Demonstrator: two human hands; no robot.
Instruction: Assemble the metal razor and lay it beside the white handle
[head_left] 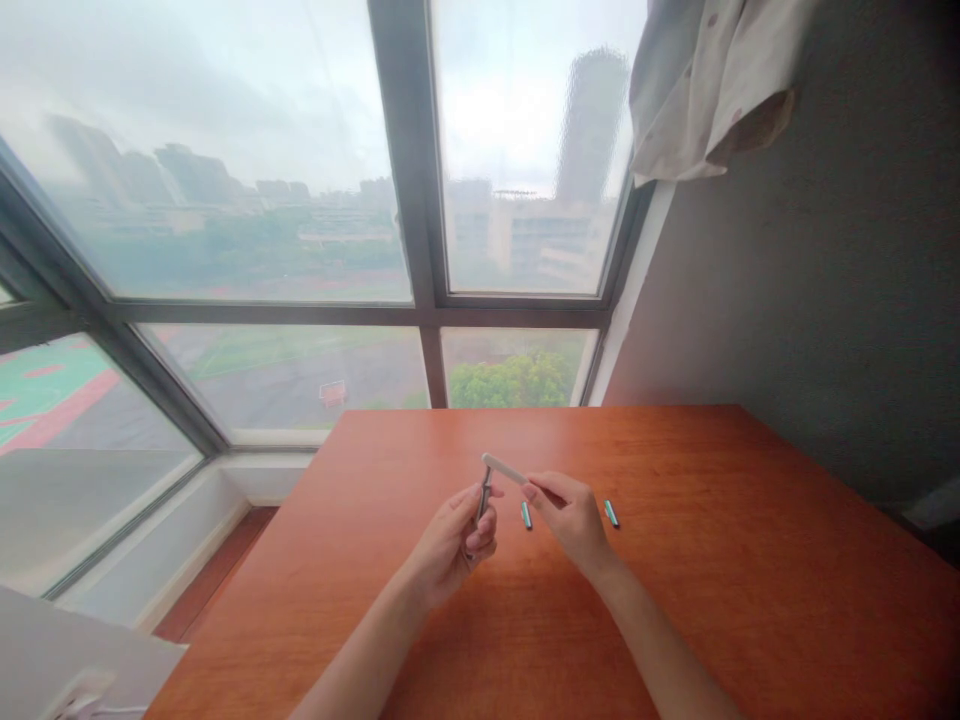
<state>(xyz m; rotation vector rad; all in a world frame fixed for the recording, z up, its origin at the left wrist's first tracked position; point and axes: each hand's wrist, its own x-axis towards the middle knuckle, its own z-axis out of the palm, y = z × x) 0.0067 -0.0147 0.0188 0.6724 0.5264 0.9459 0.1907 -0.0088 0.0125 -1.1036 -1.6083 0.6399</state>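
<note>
My left hand (454, 545) is closed around a slim grey razor handle (484, 500), held upright above the table. Between the fingers of my right hand (570, 515) is a toothbrush-like white stick (504, 467), slanting up to the left. Its rounded end meets the top of the handle; whether it has bristles is too small to tell. Two small blue-green razor heads lie on the table: one razor head (526, 516) between my hands, the other razor head (612, 514) just right of my right hand.
The reddish-brown wooden table (750, 580) spreads under both forearms. Beyond its far edge stand large windows with a grey frame (427, 318). A pale shirt (705, 100) hangs at the upper right, beside a dark wall (810, 290).
</note>
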